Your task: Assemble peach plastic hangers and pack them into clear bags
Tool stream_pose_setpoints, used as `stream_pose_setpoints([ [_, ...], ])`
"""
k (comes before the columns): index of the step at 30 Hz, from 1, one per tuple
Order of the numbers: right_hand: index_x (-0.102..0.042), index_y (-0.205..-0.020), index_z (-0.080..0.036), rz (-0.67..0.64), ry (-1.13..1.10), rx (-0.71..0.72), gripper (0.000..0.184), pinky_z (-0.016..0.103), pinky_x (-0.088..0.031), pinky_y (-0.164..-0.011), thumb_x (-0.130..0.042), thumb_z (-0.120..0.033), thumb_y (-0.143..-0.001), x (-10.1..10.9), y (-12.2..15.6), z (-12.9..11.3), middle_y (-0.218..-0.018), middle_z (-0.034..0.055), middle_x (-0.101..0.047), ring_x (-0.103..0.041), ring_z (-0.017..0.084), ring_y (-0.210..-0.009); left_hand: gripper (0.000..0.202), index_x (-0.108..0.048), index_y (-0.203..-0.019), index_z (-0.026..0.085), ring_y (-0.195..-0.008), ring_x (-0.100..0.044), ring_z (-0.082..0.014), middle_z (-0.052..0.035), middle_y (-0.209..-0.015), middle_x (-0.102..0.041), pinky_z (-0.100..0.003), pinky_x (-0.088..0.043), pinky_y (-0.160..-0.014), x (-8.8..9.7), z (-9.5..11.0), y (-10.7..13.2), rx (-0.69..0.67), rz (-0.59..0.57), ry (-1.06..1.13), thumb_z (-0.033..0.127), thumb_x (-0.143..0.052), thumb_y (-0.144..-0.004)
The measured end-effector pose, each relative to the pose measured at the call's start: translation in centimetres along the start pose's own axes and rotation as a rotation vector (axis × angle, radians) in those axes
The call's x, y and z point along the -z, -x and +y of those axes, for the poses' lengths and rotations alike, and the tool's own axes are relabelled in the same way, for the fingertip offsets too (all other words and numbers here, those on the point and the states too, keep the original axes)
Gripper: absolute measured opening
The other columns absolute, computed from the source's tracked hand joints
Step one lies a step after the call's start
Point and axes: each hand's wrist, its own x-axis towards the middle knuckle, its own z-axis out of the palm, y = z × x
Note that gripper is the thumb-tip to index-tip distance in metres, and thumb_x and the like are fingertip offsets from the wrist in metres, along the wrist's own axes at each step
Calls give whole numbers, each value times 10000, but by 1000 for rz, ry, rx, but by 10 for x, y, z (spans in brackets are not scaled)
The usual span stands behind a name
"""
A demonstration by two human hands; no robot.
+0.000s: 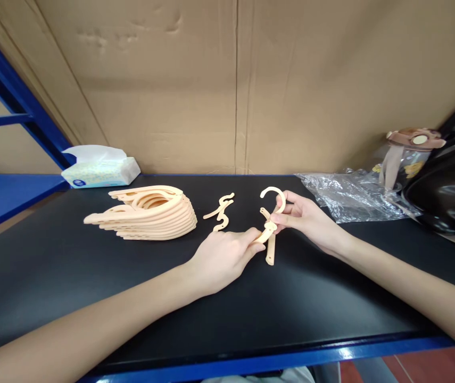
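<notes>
My left hand [227, 258] pinches the lower end of a short, pale peach plastic hanger arm, its fingers covering that end. My right hand [305, 218] grips a curved hanger hook [274, 190] of the same colour between thumb and fingers. Hook and arm meet at a round joint [269, 226] between the two hands; I cannot tell whether they are fastened. Behind the joint a straight hanger strip [270, 251] reaches down towards the table, partly hidden. Left of the hands, loose hanger parts [221, 221] lie on the black table [291, 314].
A stack of peach hangers [157, 223] sits on the left, with a tissue pack [99, 169] behind it. Crumpled clear plastic [350, 197], a clear cup with a brown top [405, 154] and a black bag [454, 186] are at right. Cardboard [195, 96] forms the back wall.
</notes>
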Motion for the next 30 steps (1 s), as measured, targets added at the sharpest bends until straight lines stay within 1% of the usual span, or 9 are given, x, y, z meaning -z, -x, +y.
stream_pose_setpoints([
  [2, -476, -903, -222, 18, 8, 11, 248, 324, -537, -743, -692, -274, -793, 1, -1, 1, -748, -32, -658, -668, 143, -734, 198, -508, -951, 213, -619, -604, -147, 37, -753, -649, -219, -346, -527, 0, 1, 0, 21, -8, 2, 305, -341, -1006],
  [4, -477, -1063, -243, 42, 19, 36, 365, 351, -545, -764, -702, -260, -776, 1, -1, 2, -749, -47, -643, -675, 155, -753, 218, -508, -951, 212, -600, -601, -147, 38, -725, -638, -219, -340, -521, 0, 2, -1, 42, -10, 6, 318, -326, -1007],
  [8, -394, -1269, -266, 70, 72, 60, 576, 403, -534, -842, -693, -255, -777, 0, 0, 2, -746, -57, -617, -676, 161, -766, 220, -444, -1155, 219, -607, -619, -157, 49, -702, -620, -224, -368, -542, -1, 3, 0, 50, 6, 35, 327, -342, -994],
  [10, -391, -1277, -259, 77, 85, 61, 584, 416, -535, -849, -692, -263, -776, -1, 1, 2, -754, -53, -613, -675, 162, -756, 305, -350, -1272, 219, -590, -611, -154, 66, -672, -590, -226, -391, -553, -1, 3, 0, 50, 13, 63, 305, -362, -979],
  [13, -403, -1239, -258, 97, 51, 62, 573, 411, -553, -812, -712, -275, -757, -3, 2, 2, -753, -55, -605, -672, 160, -729, 399, -278, -1332, 225, -551, -582, -139, 83, -652, -547, -219, -399, -542, -1, 4, 0, 49, 38, 81, 266, -381, -949],
  [18, -392, -1183, -255, 81, -56, 13, 543, 415, -552, -824, -726, -277, -755, -8, 3, 4, -751, -54, -627, -683, 168, -743, 373, -381, -1237, 246, -517, -536, -124, 93, -622, -489, -211, -392, -534, 0, 7, 1, 88, 75, 61, 186, -420, -871],
  [21, -397, -1187, -250, 49, -146, -53, 524, 387, -538, -865, -718, -297, -776, -7, 5, 5, -779, -45, -641, -683, 151, -769, 337, -386, -1223, 245, -502, -520, -118, 102, -592, -455, -209, -394, -538, 0, 6, 1, 82, 101, 99, 204, -424, -890],
  [25, -423, -1195, -249, -11, -253, -123, 500, 319, -537, -869, -714, -281, -790, -2, 5, 2, -829, -35, -654, -685, 129, -784, 334, -326, -1294, 244, -550, -559, -125, 89, -641, -496, -213, -402, -543, 0, 3, 2, 25, 114, 138, 301, -378, -970],
  [30, -435, -1220, -250, -88, -341, -129, 498, 294, -555, -820, -704, -242, -801, 1, 3, 1, -839, -34, -660, -680, 111, -764, 368, -251, -1358, 246, -620, -611, -136, 60, -737, -592, -217, -415, -563, 1, 1, 4, -64, 133, 181, 309, -319, -1002],
])
